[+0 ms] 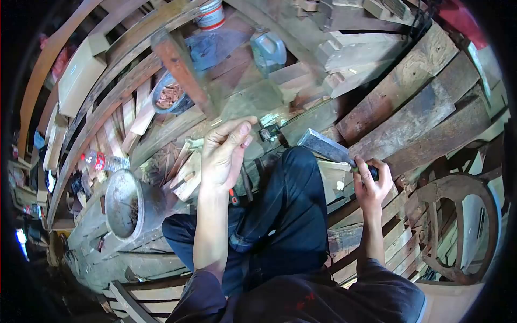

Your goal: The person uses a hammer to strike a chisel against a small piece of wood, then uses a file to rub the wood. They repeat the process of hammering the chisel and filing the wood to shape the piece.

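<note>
Though part-hidden, right hand's likely chisel.

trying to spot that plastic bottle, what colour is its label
The label on the plastic bottle is red with white marks; best seen in the head view.

From where I stand, timber crowds this dim room. Long curved beams sweep up the left, and 3 broad, worn boards fan out at upper right. Below them is 1 rounded wooden frame with slats. A gray bucket sits at left near 1 red-labeled bottle. A white-blue light glares at the far left edge.
</note>
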`<state>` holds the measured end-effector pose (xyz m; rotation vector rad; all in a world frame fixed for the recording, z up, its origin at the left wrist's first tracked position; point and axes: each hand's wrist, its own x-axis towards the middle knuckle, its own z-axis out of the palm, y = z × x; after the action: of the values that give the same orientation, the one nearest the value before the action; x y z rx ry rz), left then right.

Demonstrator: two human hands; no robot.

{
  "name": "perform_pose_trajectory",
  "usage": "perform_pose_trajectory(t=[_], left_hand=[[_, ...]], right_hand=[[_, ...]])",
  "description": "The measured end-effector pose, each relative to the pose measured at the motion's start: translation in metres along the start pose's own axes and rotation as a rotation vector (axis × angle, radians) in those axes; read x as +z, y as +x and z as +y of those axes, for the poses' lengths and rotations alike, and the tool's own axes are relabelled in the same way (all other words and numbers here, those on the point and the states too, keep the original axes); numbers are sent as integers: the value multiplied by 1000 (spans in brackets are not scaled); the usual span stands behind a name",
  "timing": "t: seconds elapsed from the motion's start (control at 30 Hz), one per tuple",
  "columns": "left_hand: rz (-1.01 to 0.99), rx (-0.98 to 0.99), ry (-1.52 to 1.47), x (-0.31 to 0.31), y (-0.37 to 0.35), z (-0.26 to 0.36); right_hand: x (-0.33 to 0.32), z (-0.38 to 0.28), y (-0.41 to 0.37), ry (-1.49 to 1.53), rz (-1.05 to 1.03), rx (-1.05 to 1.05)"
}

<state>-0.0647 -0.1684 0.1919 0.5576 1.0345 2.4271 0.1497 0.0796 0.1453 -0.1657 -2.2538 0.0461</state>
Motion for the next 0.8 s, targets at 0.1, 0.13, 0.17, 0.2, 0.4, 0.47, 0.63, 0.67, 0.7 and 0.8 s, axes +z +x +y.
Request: perform_pose_trajectory(t=[0.1, 0.13, 0.17, 0.2, 0.4, 0.47, 0.63, 0.67, 0.7, 0.8], left_hand=[[-58, -22, 20, 12, 20, -21], [-79, -30, 37, 17, 26, -28], [-102, -37, 52, 22, 33, -36], [-123, -59, 70, 25, 43, -46], [18, -183, 404, 56, 132, -119], [28, -173, 478, 58, 161, -147], [34, -264, 773, 68, 200, -181], [33, -233, 757, 70, 201, -189], [22, -232, 741, 68, 201, -196], [16, -271, 729, 63, 200, -202]], right_hand=[[-5, 15, -9, -50, -12, 70], [-8, 19, -11, -69, -23, 89], [-10, 25, -15, -76, -25, 104], [-11, 32, -21, -85, -28, 118], [-27, 51, -42, -133, -59, 255], [-31, 55, -49, -160, -62, 273], [-41, 59, -63, -181, -71, 311], [-42, 60, -66, -181, -76, 317], [-43, 60, -69, -180, -82, 324], [-44, 60, -73, -149, -108, 352]])
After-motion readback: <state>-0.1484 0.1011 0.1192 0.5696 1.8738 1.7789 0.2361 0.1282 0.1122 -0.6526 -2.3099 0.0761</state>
